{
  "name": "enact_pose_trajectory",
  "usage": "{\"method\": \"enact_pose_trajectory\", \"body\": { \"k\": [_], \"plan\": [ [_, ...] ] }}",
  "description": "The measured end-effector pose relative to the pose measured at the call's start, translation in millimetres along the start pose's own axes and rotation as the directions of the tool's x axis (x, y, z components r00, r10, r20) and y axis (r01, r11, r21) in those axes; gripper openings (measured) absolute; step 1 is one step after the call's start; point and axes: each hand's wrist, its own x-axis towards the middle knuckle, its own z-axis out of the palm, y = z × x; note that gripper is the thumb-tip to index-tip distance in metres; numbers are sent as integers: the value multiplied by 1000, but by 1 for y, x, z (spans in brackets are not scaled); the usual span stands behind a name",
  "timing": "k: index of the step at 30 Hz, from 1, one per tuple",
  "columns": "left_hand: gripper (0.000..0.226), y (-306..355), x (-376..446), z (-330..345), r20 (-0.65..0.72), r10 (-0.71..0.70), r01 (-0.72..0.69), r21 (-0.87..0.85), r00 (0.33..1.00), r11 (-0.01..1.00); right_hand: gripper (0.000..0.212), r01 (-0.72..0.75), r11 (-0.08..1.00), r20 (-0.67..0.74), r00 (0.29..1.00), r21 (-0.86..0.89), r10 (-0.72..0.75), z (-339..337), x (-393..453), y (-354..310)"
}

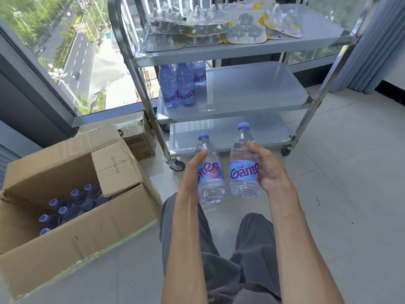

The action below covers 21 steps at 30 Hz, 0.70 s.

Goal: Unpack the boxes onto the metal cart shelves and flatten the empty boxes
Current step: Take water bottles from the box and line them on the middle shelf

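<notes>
The left hand (pixel 192 170) holds 1 water bottle (pixel 210 172), and the right hand (pixel 266 170) holds a 2nd water bottle (pixel 243 163). Each grip is wrapped around the labelled middle of its bottle. Both bottles are held in the air in front of the metal cart (pixel 230 110), at the level of its bottom shelf (pixel 263 130). Each bottle's long axis runs nearly upright, cap end up and tipped slightly away toward the cart. The 2 bottles are just beside each other, labels facing the camera.

On the middle shelf (pixel 252 93), 3 more bottles (pixel 182 86) stand upright, clustered at its left end. The top shelf (pixel 306 34) carries flat packs of wall hooks (pixel 245 27), overlapping one another.

The open cardboard box (pixel 72 211) sits on the floor to the left, flaps up. Inside it, 6 blue caps (pixel 63 209) show, the bottles standing upright toward the box's left side. A smaller closed box (pixel 140 143) sits behind it, beside the cart's leg.
</notes>
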Motion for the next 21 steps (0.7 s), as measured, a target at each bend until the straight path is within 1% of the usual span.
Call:
{"method": "enact_pose_trajectory", "body": {
  "k": [3, 5, 7, 9, 11, 14, 17, 21],
  "plan": [
    [41, -5, -4, -4, -34, -19, 17, -34, 999, 999, 42, -13, 999, 44, 999, 35, 11, 2, -1, 3],
    [42, -7, -7, -7, -5, -27, 26, -106, 1000, 994, 45, -19, 997, 89, 996, 73, 13, 3, -2, 6],
    [47, -10, -11, -10, 24, -35, 39, -198, 999, 979, 47, -30, 996, 126, 992, 83, 20, 5, -3, 10],
    [53, -12, -10, -15, 17, -17, 20, -239, 1000, 971, 43, -44, 996, 171, 985, 83, 29, 6, -5, 14],
    [50, -13, -9, -19, 13, 1, 1, -187, 1000, 982, 38, -55, 997, 187, 981, 59, 43, 7, -6, 16],
    [38, -10, -11, -19, 44, -37, 40, -75, 998, 996, 44, -67, 997, 145, 987, -30, 71, 7, -7, 17],
    [36, -11, -16, -19, 35, -47, 50, -90, 998, 995, 43, -66, 997, 129, 989, -47, 72, 8, -6, 18],
    [40, -12, -19, -22, 64, 43, -35, -121, 997, 992, 36, -86, 996, 124, 988, -24, 89, 9, -4, 27]
  ]
}}
